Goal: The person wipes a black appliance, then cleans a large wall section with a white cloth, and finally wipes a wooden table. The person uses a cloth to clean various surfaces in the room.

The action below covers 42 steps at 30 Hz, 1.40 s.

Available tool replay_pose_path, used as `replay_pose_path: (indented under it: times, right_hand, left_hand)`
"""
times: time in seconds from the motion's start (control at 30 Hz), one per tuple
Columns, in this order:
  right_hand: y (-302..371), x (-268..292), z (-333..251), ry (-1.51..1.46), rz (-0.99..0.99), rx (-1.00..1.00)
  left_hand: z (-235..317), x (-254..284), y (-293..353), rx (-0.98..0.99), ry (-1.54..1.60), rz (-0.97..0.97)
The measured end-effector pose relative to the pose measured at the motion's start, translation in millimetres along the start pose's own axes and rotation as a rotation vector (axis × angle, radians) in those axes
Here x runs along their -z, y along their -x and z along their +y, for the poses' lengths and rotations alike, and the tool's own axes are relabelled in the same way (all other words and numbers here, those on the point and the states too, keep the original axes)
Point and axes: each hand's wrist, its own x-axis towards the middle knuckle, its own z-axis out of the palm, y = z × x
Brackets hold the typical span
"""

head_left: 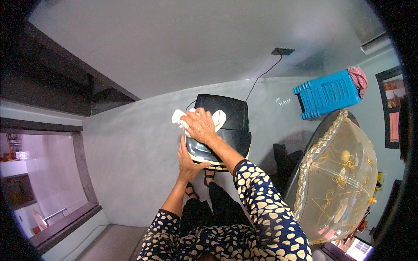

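In front of me stands a black-topped appliance (236,141) with a cream body and a row of buttons along its near edge. My right hand (201,126) is closed over a bunched white cloth (179,118) and presses it onto the appliance's glossy top, left of centre. Parts of the cloth stick out on both sides of the hand. My left hand (187,164) lies against the near left corner of the appliance, its fingers stretched along the side and its thumb on the front edge.
A black cord (264,72) runs from behind the appliance to a wall socket (282,51). Blue plastic stools (326,95), stacked, stand at the far right with a pink cloth (358,81) on them. Close on my right is a sheer, lace-edged cover (326,182). A framed window (52,174) is at left.
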Motion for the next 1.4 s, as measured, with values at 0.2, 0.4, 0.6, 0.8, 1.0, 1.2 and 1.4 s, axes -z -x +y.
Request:
replay_pose_path:
  times: [0.2, 0.4, 0.6, 0.8, 1.0, 1.2, 1.4]
  right_hand:
    - [-11, 8, 60, 0.249, 0.164, -0.166]
    - [29, 42, 87, 0.344, 0.151, -0.45]
    - [87, 51, 51, 0.338, 0.155, -0.736]
    - [113, 33, -25, 0.369, 0.119, -0.64]
    - [108, 3, -83, 0.168, 0.126, -0.255]
    - [160, 35, -68, 0.283, 0.121, -0.234]
    - [214, 61, -34, 0.285, 0.199, -0.573]
  left_hand:
    - [4, -2, -4, 0.071, -0.052, -0.055]
    - [8, -1, -2, 0.096, -0.036, -0.055]
    - [2, -1, -2, 0.128, -0.04, -0.095]
    - [-1, 9, -11, 0.304, 0.395, -0.156]
    - [-11, 25, -8, 0.441, 0.691, -0.311]
    - [17, 25, -6, 0.368, 0.412, -0.207]
    - [-16, 6, -19, 0.19, 0.187, -0.18]
